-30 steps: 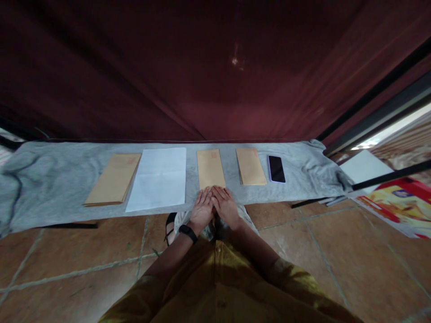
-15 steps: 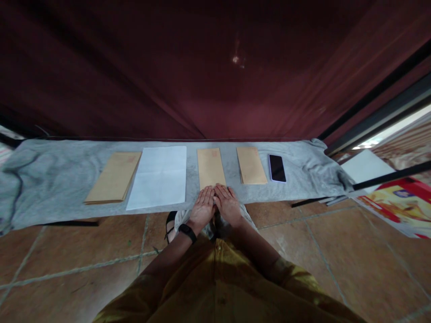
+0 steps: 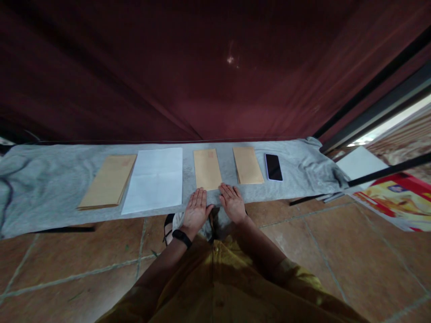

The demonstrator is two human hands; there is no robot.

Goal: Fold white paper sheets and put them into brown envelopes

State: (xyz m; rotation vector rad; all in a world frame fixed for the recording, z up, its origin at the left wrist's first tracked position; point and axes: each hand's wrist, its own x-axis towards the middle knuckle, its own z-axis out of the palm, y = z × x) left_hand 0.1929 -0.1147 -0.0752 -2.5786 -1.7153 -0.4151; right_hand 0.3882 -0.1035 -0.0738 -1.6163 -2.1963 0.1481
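A brown paper envelope lies flat in front of me with its short edge toward my body. At its near left corner rests my left hand, palm down, fingers stretched out, a dark band on the wrist. My right hand lies flat at the near right corner, its fingers also extended. Neither hand holds anything. Left of the envelope are white paper sheets and a stack of brown envelopes. A smaller pile of envelopes sits to the right, beside a phone with a dark screen.
A grey cloth covers the long narrow table, wrinkled at both ends. Behind it hangs a dark red curtain. On the right, a black metal bar passes near a red and yellow box. Tiles cover the floor.
My hands have moved apart from the middle of the envelope's near edge, one toward each near corner. The envelopes, paper and phone keep their places on the cloth; the view has shifted slightly.
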